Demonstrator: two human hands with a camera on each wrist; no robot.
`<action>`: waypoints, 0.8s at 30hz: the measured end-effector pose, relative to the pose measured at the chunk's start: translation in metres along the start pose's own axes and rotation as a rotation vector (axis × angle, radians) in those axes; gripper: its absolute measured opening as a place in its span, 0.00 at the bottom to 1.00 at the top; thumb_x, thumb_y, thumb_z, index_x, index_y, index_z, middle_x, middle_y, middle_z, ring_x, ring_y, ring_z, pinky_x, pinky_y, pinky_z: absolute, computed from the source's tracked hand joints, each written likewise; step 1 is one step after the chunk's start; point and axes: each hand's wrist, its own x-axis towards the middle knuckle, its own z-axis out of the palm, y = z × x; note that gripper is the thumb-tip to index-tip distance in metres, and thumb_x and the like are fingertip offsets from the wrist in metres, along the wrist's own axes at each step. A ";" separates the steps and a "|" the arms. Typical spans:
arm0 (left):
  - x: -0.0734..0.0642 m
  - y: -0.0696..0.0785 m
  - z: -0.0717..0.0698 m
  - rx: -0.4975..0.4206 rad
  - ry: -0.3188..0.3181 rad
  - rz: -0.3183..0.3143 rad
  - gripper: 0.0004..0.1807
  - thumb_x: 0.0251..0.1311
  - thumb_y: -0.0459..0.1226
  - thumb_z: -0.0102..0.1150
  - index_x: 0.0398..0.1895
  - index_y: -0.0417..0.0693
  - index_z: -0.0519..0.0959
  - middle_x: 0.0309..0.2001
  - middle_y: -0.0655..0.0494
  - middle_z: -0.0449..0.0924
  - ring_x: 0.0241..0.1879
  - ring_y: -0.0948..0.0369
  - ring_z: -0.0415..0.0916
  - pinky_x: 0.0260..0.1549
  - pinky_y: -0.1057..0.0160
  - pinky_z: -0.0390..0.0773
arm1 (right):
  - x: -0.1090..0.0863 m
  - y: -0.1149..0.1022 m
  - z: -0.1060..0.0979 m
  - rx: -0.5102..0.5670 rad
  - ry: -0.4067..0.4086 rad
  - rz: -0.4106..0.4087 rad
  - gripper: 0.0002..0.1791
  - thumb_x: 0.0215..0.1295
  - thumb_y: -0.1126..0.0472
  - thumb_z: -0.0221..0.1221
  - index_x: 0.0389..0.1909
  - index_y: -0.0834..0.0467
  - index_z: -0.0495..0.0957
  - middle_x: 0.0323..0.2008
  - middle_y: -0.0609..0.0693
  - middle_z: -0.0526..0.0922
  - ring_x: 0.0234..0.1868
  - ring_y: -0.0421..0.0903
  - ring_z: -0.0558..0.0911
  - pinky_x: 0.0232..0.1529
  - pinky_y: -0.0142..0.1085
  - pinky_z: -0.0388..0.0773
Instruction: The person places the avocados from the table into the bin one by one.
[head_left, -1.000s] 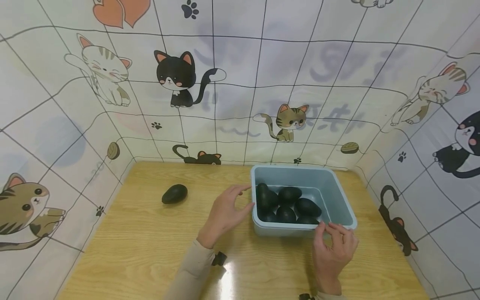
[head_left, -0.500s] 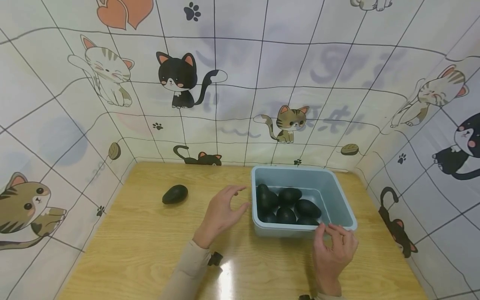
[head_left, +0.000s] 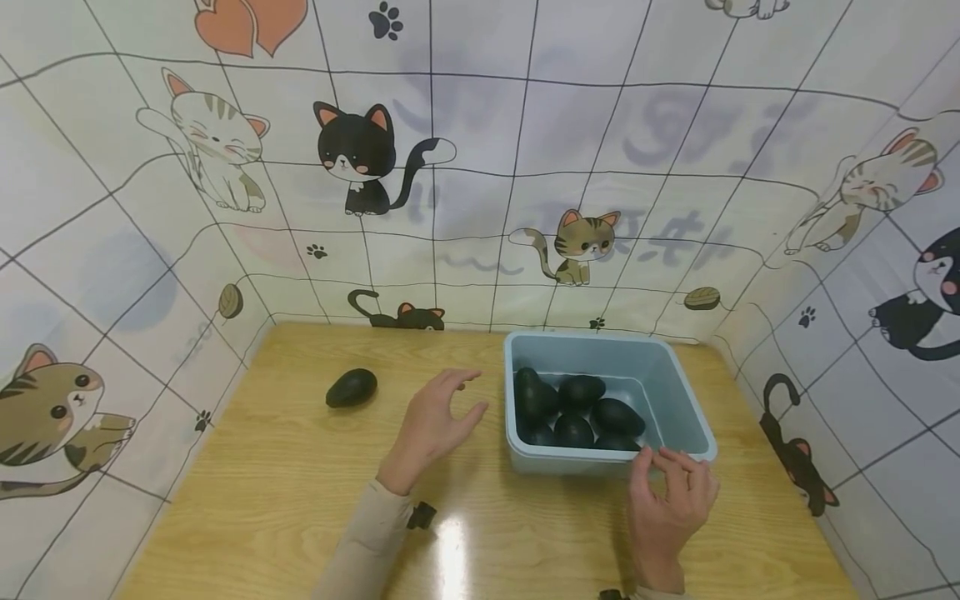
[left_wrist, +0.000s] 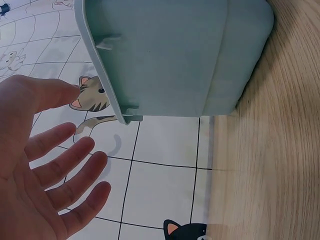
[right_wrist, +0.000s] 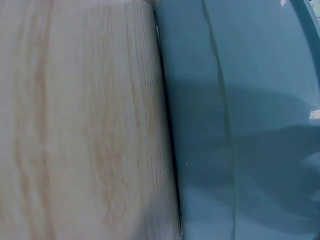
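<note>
A light blue plastic bin (head_left: 678, 392) stands on the wooden table, with several dark avocados (head_left: 617, 416) lying in its left part. My right hand (head_left: 670, 508) holds the bin's front rim near its right corner, fingers bent and thumb at the edge. To the left of the bin, my left hand (head_left: 431, 429) hovers with thumb and fingers spread, holding nothing. The left wrist view shows that hand's fingers (left_wrist: 75, 175) apart from the bin's rim. One more avocado (head_left: 351, 388) lies by itself on the table, farther left. The right wrist view shows only the bin's side and the table.
The wooden table (head_left: 247, 492) meets a cat-printed wall covering (head_left: 465, 208) at the back and on both sides. The bin stands close to the back wall. A small black device (head_left: 422, 515) sits at the left wrist.
My left hand has drawn back leftward from the bin's left rim, leaving a wider gap. My right hand, the bin and the lone avocado stay where they were.
</note>
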 end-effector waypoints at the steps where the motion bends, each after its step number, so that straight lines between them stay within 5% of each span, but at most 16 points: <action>1: 0.000 -0.001 0.000 -0.002 -0.001 -0.005 0.26 0.67 0.45 0.72 0.67 0.50 0.82 0.61 0.52 0.85 0.54 0.53 0.85 0.49 0.51 0.86 | 0.000 0.000 0.000 0.001 0.000 0.000 0.08 0.58 0.70 0.70 0.25 0.72 0.83 0.34 0.67 0.83 0.41 0.66 0.78 0.66 0.35 0.63; 24: -0.008 -0.033 -0.016 0.064 -0.015 -0.115 0.26 0.69 0.46 0.70 0.68 0.53 0.81 0.63 0.53 0.84 0.56 0.52 0.84 0.51 0.50 0.85 | 0.001 0.002 0.001 0.012 0.011 -0.019 0.08 0.57 0.70 0.70 0.25 0.72 0.84 0.34 0.67 0.83 0.41 0.66 0.78 0.62 0.32 0.62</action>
